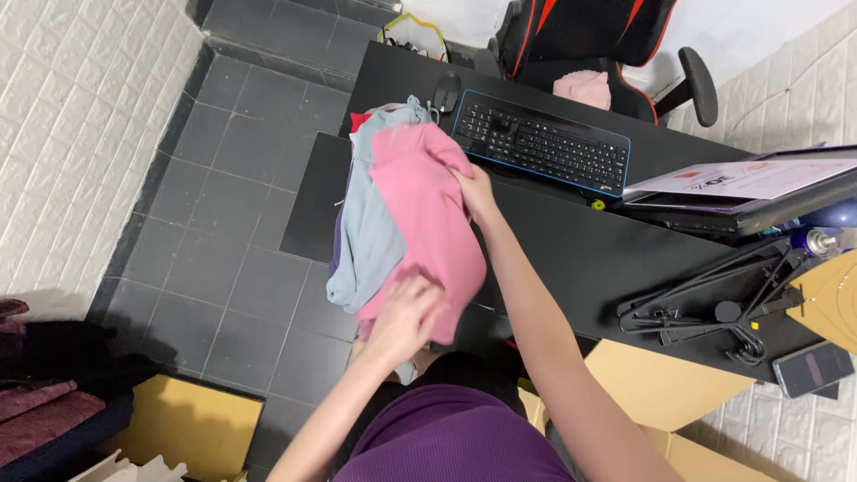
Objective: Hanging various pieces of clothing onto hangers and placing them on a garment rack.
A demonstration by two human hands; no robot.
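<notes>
A: Where is the pink garment (428, 223) held?

B: Over the worktop's (571, 259) left edge, on top of a pale blue garment (370, 236) that is draped off that edge.

A: Left hand (406, 317)?

B: Grip clamped on the pink garment's lower end, near the worktop's front left corner.

A: Right hand (475, 192)?

B: Grip closed on the upper edge of the pink garment, just beside the keyboard (543, 143).

A: Anything else logged?

B: A mouse (446, 89) near the far edge, black hangers (714, 308) piled at the right end, a phone (812, 368) by the right front corner.

A black desk (571, 259) carries clothes (393, 214), keyboard (542, 141), mouse (446, 91), hangers (714, 308), phone (812, 368).
</notes>
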